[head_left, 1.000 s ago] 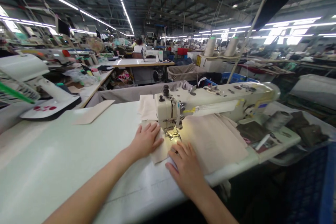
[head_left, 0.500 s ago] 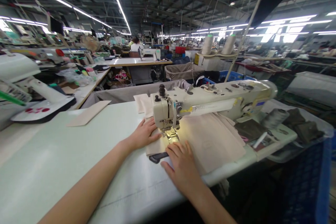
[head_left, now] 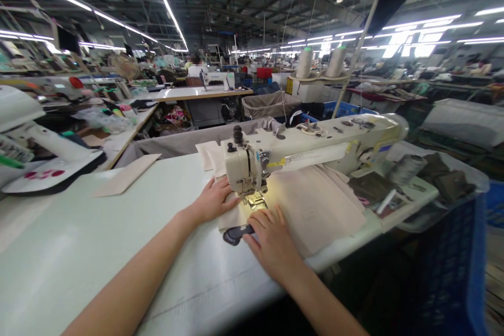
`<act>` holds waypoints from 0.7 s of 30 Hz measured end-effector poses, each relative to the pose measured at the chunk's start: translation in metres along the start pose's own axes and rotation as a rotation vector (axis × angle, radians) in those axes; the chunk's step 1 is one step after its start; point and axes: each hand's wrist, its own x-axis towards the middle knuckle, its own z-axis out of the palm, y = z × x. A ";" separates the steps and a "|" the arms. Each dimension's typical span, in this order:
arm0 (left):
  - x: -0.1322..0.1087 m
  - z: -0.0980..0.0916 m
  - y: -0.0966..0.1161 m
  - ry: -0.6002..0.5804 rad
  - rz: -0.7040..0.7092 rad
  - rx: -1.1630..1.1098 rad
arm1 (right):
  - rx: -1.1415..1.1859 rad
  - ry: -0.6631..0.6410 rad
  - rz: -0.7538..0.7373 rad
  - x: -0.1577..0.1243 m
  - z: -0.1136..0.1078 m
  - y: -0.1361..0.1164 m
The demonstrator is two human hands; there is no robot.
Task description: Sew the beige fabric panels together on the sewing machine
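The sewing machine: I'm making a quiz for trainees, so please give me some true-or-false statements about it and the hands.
1. Light glows around the presser foot. True.
2. The cloth under it is black. False: it is pale.
3. The left hand is left of the foot. True.
4. The right hand rests on top of the machine. False: it is by the dark object.
5. Two upright cones stand beyond the machine. True.

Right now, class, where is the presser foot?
In the head view, the presser foot is below centre, under the machine head, right of the left hand and just beyond the right hand.
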 end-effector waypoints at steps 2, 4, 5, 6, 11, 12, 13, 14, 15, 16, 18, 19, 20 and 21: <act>-0.004 -0.004 0.011 0.038 -0.021 0.049 | -0.010 0.001 -0.008 0.001 0.000 0.000; -0.013 -0.005 0.029 0.073 -0.029 0.066 | -0.017 -0.001 -0.021 0.000 0.000 0.001; -0.021 -0.005 0.039 0.077 -0.011 0.046 | -0.020 -0.002 -0.026 -0.002 0.000 0.001; -0.029 -0.004 0.049 0.071 0.034 -0.001 | -0.023 -0.002 -0.030 -0.003 0.001 0.001; -0.066 0.009 0.073 0.160 0.169 -0.136 | -0.051 -0.013 -0.042 -0.010 0.002 0.003; -0.068 0.010 0.073 0.168 0.179 -0.137 | -0.054 -0.017 -0.042 -0.010 0.001 0.003; -0.069 0.011 0.071 0.169 0.184 -0.139 | -0.054 -0.021 -0.039 -0.008 0.001 0.003; -0.068 0.010 0.069 0.166 0.182 -0.143 | -0.052 -0.025 -0.038 -0.006 0.000 0.003; -0.066 0.009 0.066 0.157 0.182 -0.147 | -0.049 -0.027 -0.035 -0.004 0.000 0.003; -0.062 0.008 0.064 0.148 0.184 -0.149 | -0.045 -0.028 -0.033 0.000 0.000 0.004; -0.054 0.003 0.058 0.134 0.190 -0.146 | -0.043 -0.025 -0.031 0.007 0.001 0.005; -0.051 0.002 0.055 0.129 0.196 -0.146 | -0.043 -0.021 -0.031 0.011 0.001 0.005; -0.047 0.000 0.052 0.124 0.201 -0.147 | -0.045 -0.016 -0.031 0.014 0.002 0.006; -0.044 -0.001 0.050 0.123 0.199 -0.149 | -0.048 -0.010 -0.031 0.017 0.003 0.007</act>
